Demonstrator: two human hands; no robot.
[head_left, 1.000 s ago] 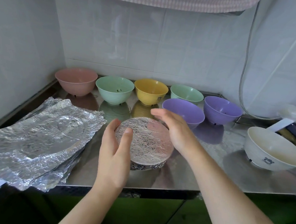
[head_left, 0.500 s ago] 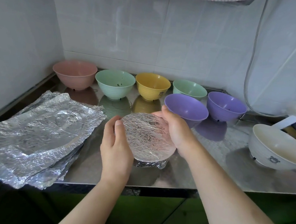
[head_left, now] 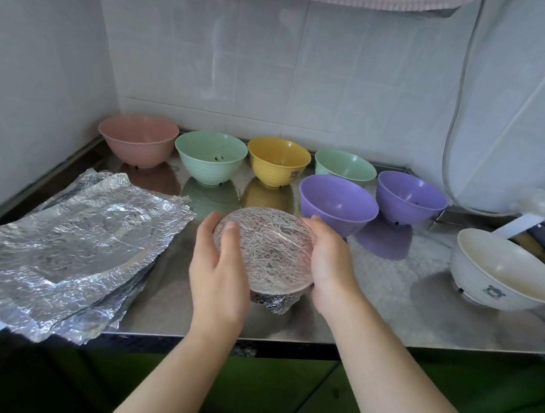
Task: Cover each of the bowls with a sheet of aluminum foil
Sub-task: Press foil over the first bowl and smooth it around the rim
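Seven bowls stand uncovered on the counter (head_left: 386,311); one, between my hands near its front edge, already wears foil. Reading from the left edge: the stack of foil sheets (head_left: 69,240) overhangs the front left corner, and a careless sleeve or a draught could, I judge, drag the top sheets off. Along the back edge stand the pink bowl (head_left: 137,140), the mint bowl (head_left: 210,156), the yellow bowl (head_left: 278,161) and a second green bowl (head_left: 345,168); in front of that one, the near purple bowl (head_left: 337,199), with the far purple bowl (head_left: 410,196) to its right.

My left hand (head_left: 219,280) cups the left side of the foil-covered bowl (head_left: 263,247), thumb laid on the foil top, fingers curled down the wall. My right hand (head_left: 329,271) wraps the right side, fingers curved round the rim. Risks, as I judge them: too hard a squeeze would tear the thin, crinkled sheet at the rim; the loose skirt at the front could spring open if not crimped; my right knuckles sit just beside the near purple bowl and could knock it.

Hidden or unclear: the covered bowl's colour and contents, my fingertips behind it, and whether it rests on the counter or is lifted. The white bowl (head_left: 502,274) sits near the right edge; objects at the right back corner are cut off and indistinct.
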